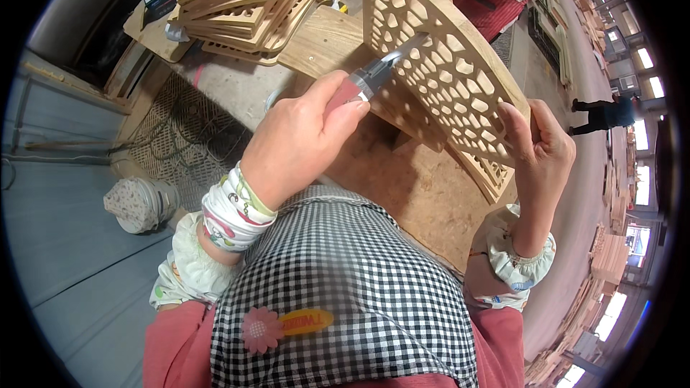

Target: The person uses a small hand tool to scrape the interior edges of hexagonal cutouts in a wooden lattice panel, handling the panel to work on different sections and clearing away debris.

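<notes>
My left hand (298,129) is closed around the red handle of a utility knife (374,75). The knife's grey blade points up and right, its tip at a hole in a pierced wooden panel (471,90). This pale panel stands tilted on edge, with many rounded cut-outs of different sizes and a curved outer rim. My right hand (539,140) grips the panel's near right end, thumb on the pierced face and fingers around the rim. Another pierced wooden piece (496,172) shows partly beneath it, mostly hidden. Whether the blade touches the wood is unclear.
Similar pierced panels lie in a stack (244,11) at the far left of the worktable (230,90). A wooden board (323,39) sits beside the stack. Across the table is another person in a red garment (489,0). A round speckled stool (136,205) stands at the left.
</notes>
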`<state>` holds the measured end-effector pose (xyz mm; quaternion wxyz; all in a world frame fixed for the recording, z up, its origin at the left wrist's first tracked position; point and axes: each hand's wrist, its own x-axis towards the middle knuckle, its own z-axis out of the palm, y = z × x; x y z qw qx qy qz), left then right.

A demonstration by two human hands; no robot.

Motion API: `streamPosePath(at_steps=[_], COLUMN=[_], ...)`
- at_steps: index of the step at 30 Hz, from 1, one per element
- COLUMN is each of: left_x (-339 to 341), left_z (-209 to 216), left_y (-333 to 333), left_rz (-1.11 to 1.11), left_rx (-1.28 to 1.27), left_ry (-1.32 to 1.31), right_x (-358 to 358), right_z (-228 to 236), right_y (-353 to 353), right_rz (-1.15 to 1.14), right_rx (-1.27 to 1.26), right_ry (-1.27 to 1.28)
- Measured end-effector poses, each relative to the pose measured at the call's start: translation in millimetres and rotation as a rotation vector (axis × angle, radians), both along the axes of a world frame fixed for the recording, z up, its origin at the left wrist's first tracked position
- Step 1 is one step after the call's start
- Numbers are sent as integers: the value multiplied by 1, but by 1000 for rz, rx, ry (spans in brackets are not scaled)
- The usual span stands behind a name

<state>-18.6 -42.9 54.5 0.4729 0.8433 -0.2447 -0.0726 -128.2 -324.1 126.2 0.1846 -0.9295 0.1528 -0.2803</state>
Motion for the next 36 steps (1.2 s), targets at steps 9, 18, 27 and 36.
streamPosePath(at_steps=[9,18,27,36], left_x=[1,2,1,7], left_z=[5,9,10,0], left_y=[-5,-7,-4,26], left_rz=[-1,15,-18,67], left_rx=[34,36,-14,57], left_ry=[38,67,67,37], right_x=[1,0,-1,2], right_z=[-1,3,3,1], right_y=[1,-6,-6,-13], right_rz=[13,-3,16,46], right_rx=[75,-25,28,76], right_ry=[-18,20,12,-5])
